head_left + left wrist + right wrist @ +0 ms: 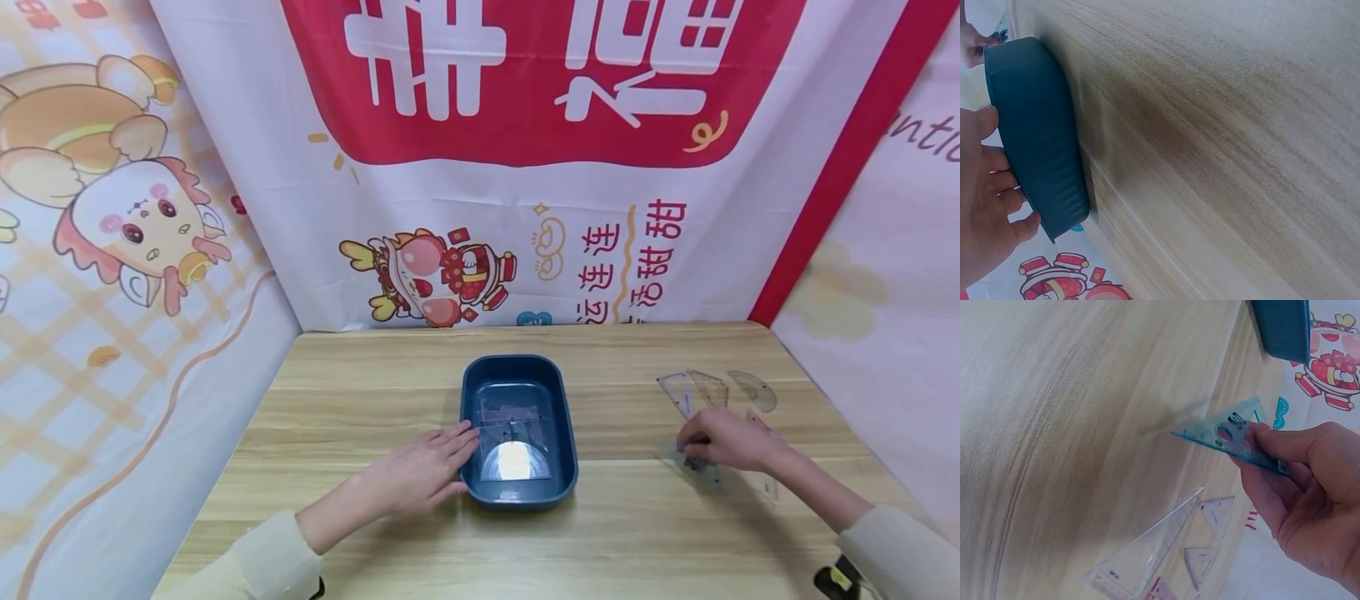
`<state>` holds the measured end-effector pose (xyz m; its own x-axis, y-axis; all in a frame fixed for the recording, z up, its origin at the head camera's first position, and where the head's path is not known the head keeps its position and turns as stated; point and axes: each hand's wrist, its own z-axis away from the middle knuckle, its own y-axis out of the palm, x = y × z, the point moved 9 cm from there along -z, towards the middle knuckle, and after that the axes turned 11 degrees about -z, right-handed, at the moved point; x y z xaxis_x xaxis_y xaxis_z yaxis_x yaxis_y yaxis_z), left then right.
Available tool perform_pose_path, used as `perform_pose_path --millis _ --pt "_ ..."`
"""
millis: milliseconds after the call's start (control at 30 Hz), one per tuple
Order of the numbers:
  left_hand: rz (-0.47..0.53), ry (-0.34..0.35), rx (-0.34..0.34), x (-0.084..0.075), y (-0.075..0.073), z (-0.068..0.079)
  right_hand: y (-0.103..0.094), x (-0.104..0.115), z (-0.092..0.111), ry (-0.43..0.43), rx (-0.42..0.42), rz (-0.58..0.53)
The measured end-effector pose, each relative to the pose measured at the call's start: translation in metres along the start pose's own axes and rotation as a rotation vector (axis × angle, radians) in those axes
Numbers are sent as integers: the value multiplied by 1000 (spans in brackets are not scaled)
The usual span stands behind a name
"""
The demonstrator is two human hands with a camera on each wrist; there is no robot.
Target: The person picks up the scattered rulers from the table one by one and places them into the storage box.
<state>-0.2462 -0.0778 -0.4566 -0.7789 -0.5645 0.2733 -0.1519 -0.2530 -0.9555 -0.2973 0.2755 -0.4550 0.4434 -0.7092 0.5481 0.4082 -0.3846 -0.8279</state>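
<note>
My right hand [726, 439] pinches a translucent teal set square [1225, 432] between thumb and fingers, lifted off the table in the right wrist view. Fingers of my left hand [427, 467] lie extended against the left rim of a dark blue rectangular bin [567, 450]. Inside the bin are clear plastic pieces, among them a protractor [516, 463] at its near end. Beyond my right hand lie clear set squares [678, 390] and a clear protractor [752, 390]. A larger clear set square [1147, 547] and a pink-tinted piece [1160, 590] show below the held one in the right wrist view.
The wood-grain table [360, 375] runs back to a printed cloth [442, 192]. Patterned cloths also hang at the left and right sides. Between the bin and my right hand is a stretch of bare tabletop.
</note>
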Motion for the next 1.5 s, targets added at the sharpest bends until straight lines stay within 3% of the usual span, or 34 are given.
perform_pose_path --millis 433,933,1200,1500 --pt "-4 -1 4 0 2 1 -6 27 -5 -74 -17 -168" --pt "5 -6 13 -1 4 1 -11 62 -15 -45 -136 -177" --pt "3 -6 4 -1 1 1 -12 71 -23 -1 -121 -201" --pt "-11 -7 11 1 1 -1 -14 89 -34 -41 -107 -212"
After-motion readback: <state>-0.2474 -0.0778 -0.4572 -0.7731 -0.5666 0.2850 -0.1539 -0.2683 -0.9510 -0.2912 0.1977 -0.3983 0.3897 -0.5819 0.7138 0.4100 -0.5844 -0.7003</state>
